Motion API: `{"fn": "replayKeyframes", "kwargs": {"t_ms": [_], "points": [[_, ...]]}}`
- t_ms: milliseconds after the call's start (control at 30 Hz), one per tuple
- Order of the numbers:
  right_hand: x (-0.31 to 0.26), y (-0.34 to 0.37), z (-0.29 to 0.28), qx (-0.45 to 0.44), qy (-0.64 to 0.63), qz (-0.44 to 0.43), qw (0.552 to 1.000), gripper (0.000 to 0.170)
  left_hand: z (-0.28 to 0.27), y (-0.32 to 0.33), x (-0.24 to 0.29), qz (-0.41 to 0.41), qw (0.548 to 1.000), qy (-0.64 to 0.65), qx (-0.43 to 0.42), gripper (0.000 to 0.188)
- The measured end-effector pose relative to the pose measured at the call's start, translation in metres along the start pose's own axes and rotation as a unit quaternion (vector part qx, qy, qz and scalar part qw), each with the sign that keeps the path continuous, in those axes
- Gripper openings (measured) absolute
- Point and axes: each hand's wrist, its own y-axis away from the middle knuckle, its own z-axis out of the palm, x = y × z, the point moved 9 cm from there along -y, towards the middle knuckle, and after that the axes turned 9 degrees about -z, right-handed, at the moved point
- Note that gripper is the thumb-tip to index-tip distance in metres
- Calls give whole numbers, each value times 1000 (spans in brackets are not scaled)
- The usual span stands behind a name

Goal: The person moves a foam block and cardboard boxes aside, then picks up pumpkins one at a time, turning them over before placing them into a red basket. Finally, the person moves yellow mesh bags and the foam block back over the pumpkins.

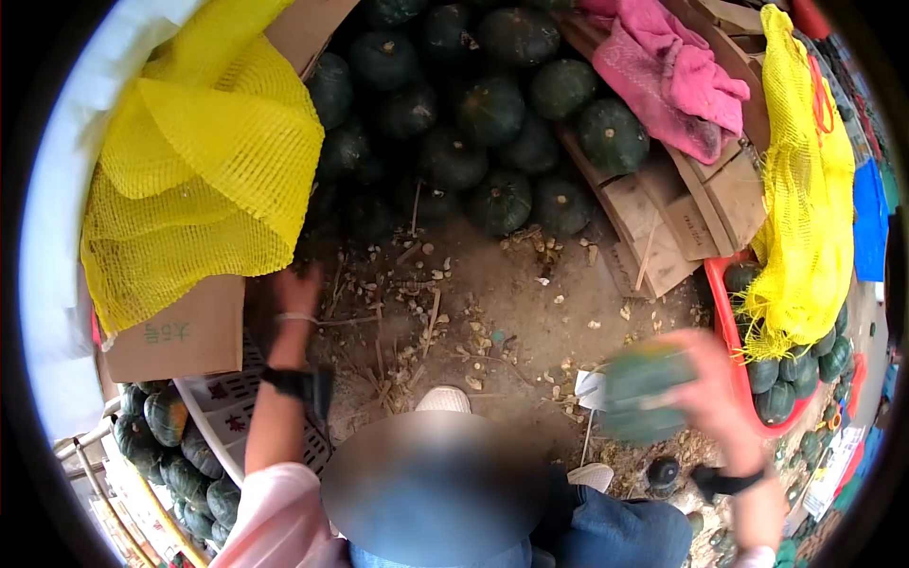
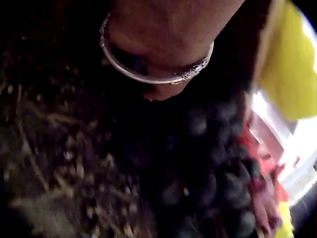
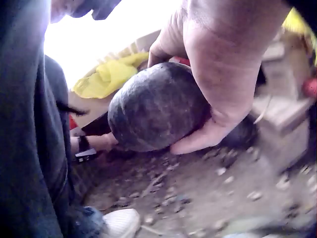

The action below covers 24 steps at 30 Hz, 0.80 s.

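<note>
My right hand [image 1: 708,383] grips a dark green pumpkin [image 1: 642,396], blurred in the head view, above the littered ground. In the right wrist view, the thumb and fingers of that hand [image 3: 218,74] spread round one side of the pumpkin [image 3: 153,106]. On the other side, my left hand [image 1: 298,289] reaches down into shadow beside a cardboard box [image 1: 175,331], under the edge of a yellow mesh bag [image 1: 204,161]. Its fingers are mostly lost in the dark, and I cannot tell whether they hold anything. A silver bangle [image 2: 148,78] circles the left wrist.
A heap of dark green pumpkins [image 1: 492,109] lies ahead. At the right are stacked cardboard pieces [image 1: 653,222], a pink cloth [image 1: 668,76] and a red crate [image 1: 724,308] of pumpkins under yellow mesh [image 1: 805,189]. A white plastic basket [image 1: 204,417] stands at the left. Dry stalks litter the ground.
</note>
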Motion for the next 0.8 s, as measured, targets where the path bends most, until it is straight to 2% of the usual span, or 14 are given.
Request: {"fn": "replayKeyframes", "kwargs": {"t_ms": [33,67,100,133,200,267,367,433,500,567,633,667,733,800], "points": [[29,29,-57,98,17,64,993,56,0,-26,-49,-89,988,-122,14,58],[63,73,-120,248,-81,111,959,54,4,-43,-79,-152,972,-181,-23,58],[91,126,-181,407,-210,87,885,53,11,-53,-99,-185,956,-216,-71,58],[105,181,-235,530,-283,13,799,52,17,-59,-110,-200,946,-234,-103,58],[104,248,-279,609,-328,-86,717,50,23,-66,-117,-205,940,-241,-125,58],[89,251,-270,604,-342,-114,711,49,23,-68,-113,-198,943,-233,-133,58],[79,170,-176,501,-343,-17,794,49,25,-67,-93,-168,961,-164,-143,58],[53,80,-88,371,-388,47,843,45,23,-57,-69,-143,976,-31,-163,58],[42,21,-17,262,-414,67,869,37,30,-31,-36,-144,950,174,-214,57],[35,-14,36,162,-429,74,886,27,42,8,2,-174,877,358,-270,57],[16,-38,72,80,-461,61,881,27,60,48,31,-198,810,464,-299,56],[8,-46,86,60,-478,52,875,30,49,73,80,-230,728,533,-365,56],[-4,-56,105,11,-515,50,856,36,48,112,142,-212,607,612,-460,54],[-13,-62,103,7,-491,18,871,42,57,160,193,-252,373,684,-574,58]]}}
